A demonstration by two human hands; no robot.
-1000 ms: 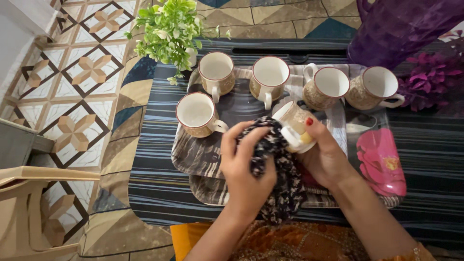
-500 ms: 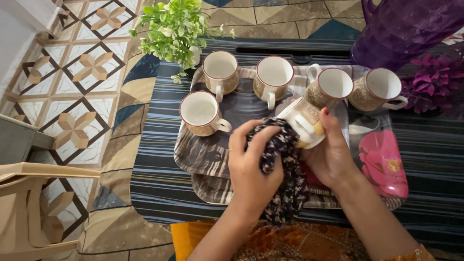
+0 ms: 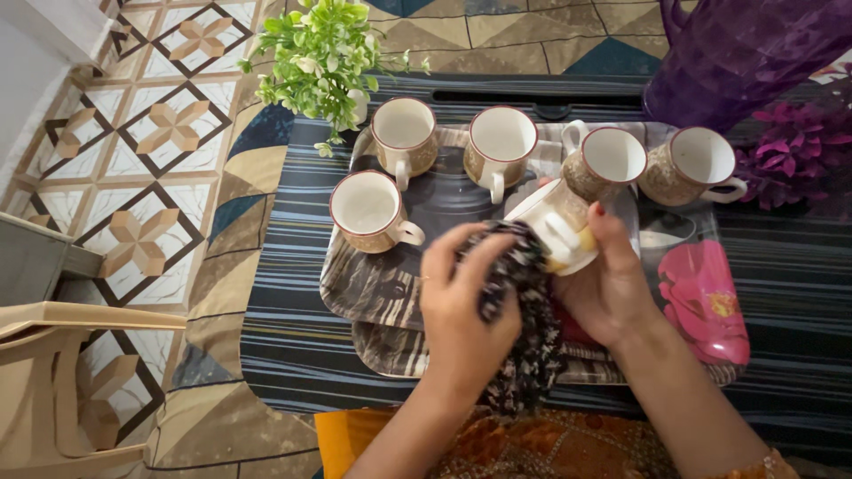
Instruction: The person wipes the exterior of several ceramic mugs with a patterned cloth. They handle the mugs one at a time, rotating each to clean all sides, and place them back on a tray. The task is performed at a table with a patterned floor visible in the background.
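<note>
The right hand (image 3: pixel 612 288) has its grip closed around a tilted cream-and-brown patterned ceramic cup (image 3: pixel 557 222), held just above the grey streaked rectangular tray (image 3: pixel 373 288). The left hand (image 3: pixel 466 306) clutches a black-and-white speckled cloth (image 3: pixel 532 346), pressed against the cup's side. Five matching cups (image 3: pixel 501 142) stand on the tray, the nearest just beside the held cup, leaving little room there. The striped dark surface (image 3: pixel 284 293) lies bare to the left. A purple plastic jug (image 3: pixel 745 49) is cut off at the top edge; the cloth hides the tray's front middle.
</note>
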